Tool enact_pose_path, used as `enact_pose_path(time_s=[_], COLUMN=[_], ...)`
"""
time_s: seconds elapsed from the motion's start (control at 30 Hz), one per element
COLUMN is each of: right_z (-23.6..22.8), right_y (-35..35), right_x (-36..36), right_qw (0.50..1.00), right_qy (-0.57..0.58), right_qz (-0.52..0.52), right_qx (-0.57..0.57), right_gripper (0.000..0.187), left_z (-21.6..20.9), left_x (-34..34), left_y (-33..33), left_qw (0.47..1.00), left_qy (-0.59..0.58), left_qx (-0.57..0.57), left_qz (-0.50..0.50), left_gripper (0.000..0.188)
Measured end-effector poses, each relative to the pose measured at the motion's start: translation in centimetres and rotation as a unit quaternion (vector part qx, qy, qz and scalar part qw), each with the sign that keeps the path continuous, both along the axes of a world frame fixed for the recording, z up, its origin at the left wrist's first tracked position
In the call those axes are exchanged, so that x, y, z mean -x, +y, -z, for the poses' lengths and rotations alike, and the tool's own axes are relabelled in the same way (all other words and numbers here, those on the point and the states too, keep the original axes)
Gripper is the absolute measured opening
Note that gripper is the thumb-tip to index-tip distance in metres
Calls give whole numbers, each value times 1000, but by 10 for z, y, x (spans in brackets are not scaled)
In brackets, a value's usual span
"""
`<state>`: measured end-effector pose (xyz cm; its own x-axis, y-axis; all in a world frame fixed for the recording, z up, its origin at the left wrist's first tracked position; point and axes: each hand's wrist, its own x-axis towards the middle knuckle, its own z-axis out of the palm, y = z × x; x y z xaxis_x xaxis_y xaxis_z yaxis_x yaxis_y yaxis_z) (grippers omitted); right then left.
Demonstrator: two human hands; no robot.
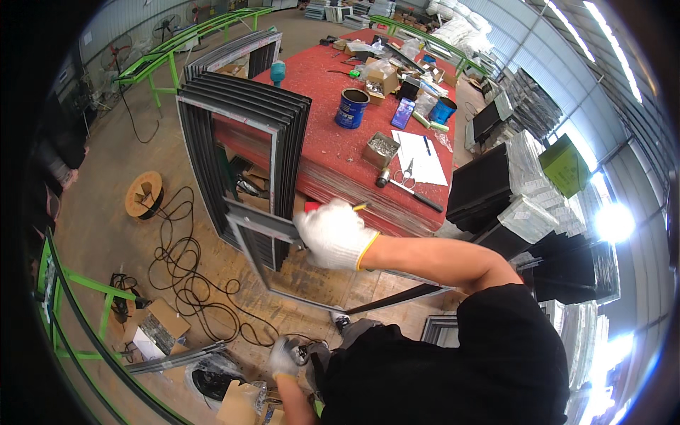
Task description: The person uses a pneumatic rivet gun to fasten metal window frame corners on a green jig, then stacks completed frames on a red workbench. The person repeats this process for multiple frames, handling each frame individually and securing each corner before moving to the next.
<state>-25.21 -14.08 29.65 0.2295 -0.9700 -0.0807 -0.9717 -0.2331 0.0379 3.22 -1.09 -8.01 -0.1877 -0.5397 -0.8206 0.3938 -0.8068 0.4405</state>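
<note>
My right hand (pixel 334 234), in a white knit glove with a yellow cuff, is closed on the upper corner of a dark metal window frame (pixel 265 221). This frame stands tilted on the floor in front of me. Right behind it, a row of similar black frames (pixel 244 99) leans upright against the red table (pixel 329 159). A thin yellow-tipped thing (pixel 362 207) shows just beyond the right glove; I cannot tell if the hand holds it. My left hand (pixel 285 358), also gloved, is low beside my leg and smeared by motion, its fingers unclear.
On the table are a hammer (pixel 411 191), scissors (pixel 408 171), paper (pixel 425 166), a box of small metal parts (pixel 382 149), a phone (pixel 403 113) and a blue can (pixel 352 108). Black cable (pixel 185 265) coils over the floor near a spool (pixel 144 193). Green stands (pixel 106 290) are left, wrapped panels (pixel 489 180) right.
</note>
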Motion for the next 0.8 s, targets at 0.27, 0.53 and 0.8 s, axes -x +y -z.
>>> enact_pose_path(time_s=[0.27,0.53,0.8], right_z=[102,142,171], right_y=[21,33,0], right_x=[113,200,235], right_qw=[998,992,996], right_qy=[18,43,12], right_qz=[20,59,68], right_qx=[-59,-100,-64], right_gripper=[24,40,21], left_z=[43,67,11], left_x=[-76,-55,4], left_y=[96,165,150], left_qw=[970,955,951], left_qy=[-203,-261,-283], left_qx=[-64,-92,-8], left_qz=[-116,-109,-127], left_gripper=[40,44,45])
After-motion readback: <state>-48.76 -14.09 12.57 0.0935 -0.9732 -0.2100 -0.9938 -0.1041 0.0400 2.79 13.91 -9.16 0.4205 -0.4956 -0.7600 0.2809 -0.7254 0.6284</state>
